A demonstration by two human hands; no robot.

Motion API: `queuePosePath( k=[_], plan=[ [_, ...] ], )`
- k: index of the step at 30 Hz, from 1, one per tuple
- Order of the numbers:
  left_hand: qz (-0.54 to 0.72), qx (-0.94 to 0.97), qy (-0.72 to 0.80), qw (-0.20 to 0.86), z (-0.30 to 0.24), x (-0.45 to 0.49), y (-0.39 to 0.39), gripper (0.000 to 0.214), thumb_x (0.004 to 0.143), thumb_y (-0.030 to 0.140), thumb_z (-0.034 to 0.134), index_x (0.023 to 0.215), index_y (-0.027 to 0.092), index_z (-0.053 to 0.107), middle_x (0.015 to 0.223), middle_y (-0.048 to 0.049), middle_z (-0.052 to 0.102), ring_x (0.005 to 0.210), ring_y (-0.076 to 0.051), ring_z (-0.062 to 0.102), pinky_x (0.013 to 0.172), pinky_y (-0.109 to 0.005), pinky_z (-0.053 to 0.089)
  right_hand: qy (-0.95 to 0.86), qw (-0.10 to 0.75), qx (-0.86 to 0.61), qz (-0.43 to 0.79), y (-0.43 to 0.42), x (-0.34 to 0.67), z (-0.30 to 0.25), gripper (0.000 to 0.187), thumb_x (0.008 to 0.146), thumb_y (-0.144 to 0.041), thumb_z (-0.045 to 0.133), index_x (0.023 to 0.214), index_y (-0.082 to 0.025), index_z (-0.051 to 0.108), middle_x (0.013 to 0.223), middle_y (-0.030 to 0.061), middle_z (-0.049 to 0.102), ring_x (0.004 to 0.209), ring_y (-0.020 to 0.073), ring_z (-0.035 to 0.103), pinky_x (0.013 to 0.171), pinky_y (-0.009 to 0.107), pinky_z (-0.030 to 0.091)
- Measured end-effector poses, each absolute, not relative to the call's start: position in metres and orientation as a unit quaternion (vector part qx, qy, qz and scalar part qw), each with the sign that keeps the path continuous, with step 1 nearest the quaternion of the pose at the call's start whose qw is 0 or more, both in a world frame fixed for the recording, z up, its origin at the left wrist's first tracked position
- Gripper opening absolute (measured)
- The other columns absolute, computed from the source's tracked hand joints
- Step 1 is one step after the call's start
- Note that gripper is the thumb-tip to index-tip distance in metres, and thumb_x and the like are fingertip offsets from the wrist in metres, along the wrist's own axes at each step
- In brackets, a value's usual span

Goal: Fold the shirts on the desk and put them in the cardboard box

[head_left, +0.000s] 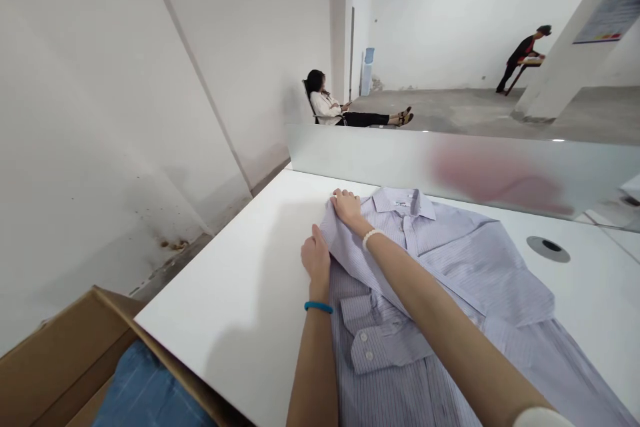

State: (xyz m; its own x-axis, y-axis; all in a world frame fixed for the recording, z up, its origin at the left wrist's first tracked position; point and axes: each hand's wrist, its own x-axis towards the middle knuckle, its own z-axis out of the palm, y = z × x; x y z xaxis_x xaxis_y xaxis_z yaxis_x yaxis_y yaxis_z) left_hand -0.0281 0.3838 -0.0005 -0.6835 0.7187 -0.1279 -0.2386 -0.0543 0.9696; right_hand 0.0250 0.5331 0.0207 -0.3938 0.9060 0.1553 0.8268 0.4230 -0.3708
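Note:
A striped, pale lilac button-up shirt (395, 273) lies on the white table, its collar at the far side. Its sleeves are folded in across the body, and a cuff with two buttons shows near the middle. My left hand (316, 255), with a blue band at the wrist, is closed on the shirt's left edge, thumb up. Just beyond it, my right hand (347, 207), wearing a white beaded bracelet, grips the same side near the shoulder. The fingertips of my left hand are partly hidden, and my right forearm covers part of the shirt.
A cardboard box (65, 353) holding blue cloth (150, 390) stands at the table's near left corner. Along the back of the white table (250, 267) runs a frosted divider (360, 150). A round cable grommet (549, 248) lies at right. Two people are farther off, one seated, one leaning over a small table.

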Motion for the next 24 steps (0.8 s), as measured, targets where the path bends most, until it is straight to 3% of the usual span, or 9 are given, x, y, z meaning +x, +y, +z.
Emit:
queuePosePath(
  k=[4,8,10,14,18,24],
  plan=[
    [0.615,0.302,0.708,0.172,0.013,-0.036,0.377,0.032,0.085,0.041,0.048,0.058,0.025,0.043,0.08,-0.0112,0.055,0.114,-0.034,0.046,0.094,-0.046,0.036,-0.864,0.141,-0.477,0.08,0.524,0.024,-0.007,0.042,0.1,-0.033,0.029,0.135,-0.018,0.044,0.145,0.0147,0.039,0.136,0.0274,0.027,0.109,0.048,0.016],
    [0.531,0.435,0.724,0.071,0.014,-0.023,0.386,0.02,0.089,0.034,0.043,0.074,0.023,0.051,0.095,-0.0117,0.059,0.111,-0.028,0.05,0.099,-0.046,0.036,-0.875,0.104,-0.469,0.067,0.534,0.024,-0.023,0.049,0.1,-0.037,0.025,0.143,-0.018,0.036,0.154,0.012,0.025,0.141,0.0306,0.015,0.11,0.053,0.012],
    [0.479,0.504,0.717,0.055,0.006,-0.014,0.393,0.019,0.089,0.027,0.041,0.093,0.019,0.058,0.105,-0.0133,0.061,0.111,-0.026,0.053,0.099,-0.043,0.038,-0.875,0.091,-0.471,0.064,0.542,0.024,-0.026,0.052,0.099,-0.039,0.024,0.146,-0.02,0.031,0.155,0.01,0.02,0.142,0.0309,0.013,0.11,0.053,0.012],
    [0.365,0.587,0.722,0.034,-0.018,-0.001,0.399,0.04,0.088,0.018,0.039,0.124,0.007,0.052,0.131,-0.02,0.054,0.127,-0.029,0.045,0.107,-0.048,0.031,-0.868,0.08,-0.486,0.065,0.552,0.021,-0.027,0.054,0.098,-0.041,0.021,0.148,-0.022,0.028,0.156,0.0072,0.019,0.142,0.0311,0.012,0.111,0.053,0.011],
    [0.269,0.626,0.732,-0.004,-0.034,0.002,0.4,0.048,0.091,0.022,0.036,0.132,-0.002,0.045,0.142,-0.0238,0.042,0.135,-0.035,0.033,0.111,-0.053,0.023,-0.864,0.087,-0.491,0.072,0.555,0.02,-0.029,0.055,0.098,-0.042,0.019,0.148,-0.022,0.028,0.156,0.0067,0.019,0.142,0.0305,0.011,0.111,0.053,0.009],
    [0.173,0.667,0.721,-0.069,-0.035,-0.002,0.412,0.052,0.094,0.023,0.029,0.137,-0.004,0.038,0.142,-0.0238,0.04,0.134,-0.036,0.035,0.109,-0.053,0.027,-0.854,0.122,-0.499,0.08,0.566,0.024,-0.031,0.055,0.097,-0.041,0.023,0.147,-0.019,0.03,0.155,0.0084,0.022,0.142,0.0309,0.014,0.111,0.054,0.011]
  ],
)
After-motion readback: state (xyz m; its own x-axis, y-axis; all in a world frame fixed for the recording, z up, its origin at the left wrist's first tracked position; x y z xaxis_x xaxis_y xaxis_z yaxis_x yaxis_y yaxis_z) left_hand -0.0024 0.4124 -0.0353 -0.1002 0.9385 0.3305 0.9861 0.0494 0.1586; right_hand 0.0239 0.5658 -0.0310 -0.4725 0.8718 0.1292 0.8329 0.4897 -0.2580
